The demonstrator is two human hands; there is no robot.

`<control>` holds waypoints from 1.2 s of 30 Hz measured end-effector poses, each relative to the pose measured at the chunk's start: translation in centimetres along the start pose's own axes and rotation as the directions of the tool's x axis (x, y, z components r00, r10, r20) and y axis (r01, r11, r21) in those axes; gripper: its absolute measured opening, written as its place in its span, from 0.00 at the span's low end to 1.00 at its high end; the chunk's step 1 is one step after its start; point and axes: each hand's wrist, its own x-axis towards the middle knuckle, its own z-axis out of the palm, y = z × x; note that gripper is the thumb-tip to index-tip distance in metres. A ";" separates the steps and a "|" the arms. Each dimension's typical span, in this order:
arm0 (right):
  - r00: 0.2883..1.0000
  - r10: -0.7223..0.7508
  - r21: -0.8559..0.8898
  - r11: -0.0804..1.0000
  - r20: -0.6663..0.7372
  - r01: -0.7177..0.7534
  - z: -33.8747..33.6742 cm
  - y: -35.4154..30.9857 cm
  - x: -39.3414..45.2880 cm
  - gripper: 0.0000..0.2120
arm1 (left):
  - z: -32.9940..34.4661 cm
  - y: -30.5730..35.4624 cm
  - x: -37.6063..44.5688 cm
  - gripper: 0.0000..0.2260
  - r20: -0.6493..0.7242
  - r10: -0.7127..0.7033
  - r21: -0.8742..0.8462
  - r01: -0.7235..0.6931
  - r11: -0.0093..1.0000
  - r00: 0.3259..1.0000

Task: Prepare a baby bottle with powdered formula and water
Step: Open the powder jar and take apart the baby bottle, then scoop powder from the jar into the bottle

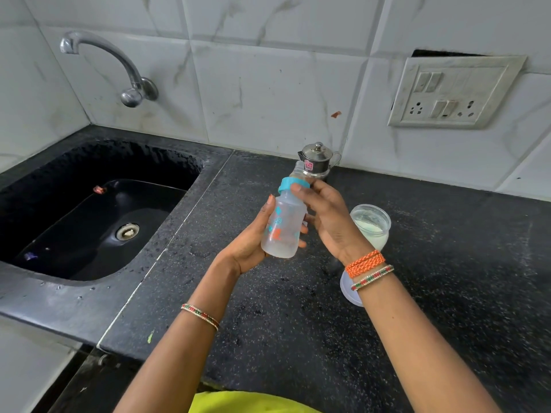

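Observation:
A clear baby bottle with a blue collar and a teat is held tilted over the black counter, a little cloudy liquid at its bottom. My left hand wraps around its lower body from underneath. Fingers of my right hand grip the blue collar at the top. Just right of that hand stands an open clear tub of white formula powder. Its round lid lies flat on the counter, partly hidden under my right wrist.
A small steel pot with a lid stands against the back wall, behind the bottle. A black sink with a wall tap lies to the left. A switch and socket plate is on the tiled wall.

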 end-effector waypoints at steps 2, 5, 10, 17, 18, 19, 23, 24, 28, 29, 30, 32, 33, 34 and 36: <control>0.999 0.033 0.097 0.995 -0.039 -0.029 -0.2 0.0 0.1 0.08 | -0.3 -0.2 -0.3 0.30 -0.007 -0.010 -0.054 0.009 0.999 1.000; 0.969 0.076 0.106 0.993 -0.235 -0.052 -0.8 0.9 0.8 0.06 | -1.3 -1.0 -0.6 0.35 -0.061 -0.052 -0.140 0.043 0.989 0.997; 0.919 0.014 -0.520 0.821 -0.395 -0.236 -1.8 4.7 0.0 0.20 | -3.7 -2.4 -1.1 0.36 -0.215 -0.043 -0.155 0.009 0.988 0.976; 0.957 -0.087 -0.825 0.533 -0.276 -0.190 -1.9 9.0 -1.4 0.19 | -4.5 -3.5 -1.4 0.23 -0.361 0.038 0.345 0.095 0.934 0.932; 0.963 -0.089 -0.843 0.508 -0.255 -0.176 -2.1 9.4 -1.5 0.19 | -4.5 -3.6 -1.4 0.23 -0.359 0.050 0.385 0.099 0.918 0.932; 0.969 -0.078 -0.856 0.489 -0.233 -0.166 -2.2 9.7 -1.7 0.18 | -4.4 -3.6 -1.5 0.23 -0.357 0.057 0.409 0.101 0.907 0.932; 0.982 -0.049 -0.893 0.426 -0.181 -0.143 -2.6 10.1 -2.0 0.18 | -4.4 -3.8 -1.6 0.23 -0.319 0.068 0.466 0.095 0.879 0.945; 0.983 -0.049 -0.898 0.417 -0.177 -0.141 -2.6 10.0 -2.0 0.19 | -4.5 -3.7 -1.7 0.25 -0.307 0.065 0.476 0.094 0.874 0.950; 0.978 -0.160 -0.936 0.346 -0.134 -0.072 -2.4 8.6 -2.5 0.22 | -4.1 -1.6 -1.6 0.38 -0.291 0.105 0.476 0.049 0.878 0.951; 0.974 -0.198 -0.939 0.342 -0.113 -0.040 -2.3 7.9 -2.7 0.20 | -3.9 -0.6 -1.4 0.41 -0.290 0.143 0.473 0.012 0.881 0.946; 0.967 -0.234 -0.938 0.347 -0.099 -0.011 -2.2 7.1 -2.8 0.17 | -3.5 0.4 -1.1 0.42 -0.289 0.184 0.470 -0.029 0.882 0.940; 0.940 -0.327 -0.937 0.348 -0.093 0.028 -2.2 5.1 -3.0 0.11 | -2.4 2.1 -0.4 0.38 -0.298 0.274 0.491 -0.100 0.866 0.914; 0.918 -0.380 -0.936 0.350 -0.116 0.027 -2.5 3.8 -3.1 0.08 | -1.6 2.6 0.0 0.33 -0.309 0.327 0.518 -0.131 0.846 0.893; 0.888 -0.436 -0.939 0.343 -0.149 0.011 -3.1 2.5 -3.2 0.07 | -0.8 2.9 0.4 0.27 -0.312 0.384 0.542 -0.168 0.823 0.869; 0.829 -0.516 -0.958 0.275 -0.214 -0.076 -5.0 0.0 -3.1 0.07 | 1.2 3.0 1.0 0.18 -0.299 0.479 0.562 -0.254 0.787 0.825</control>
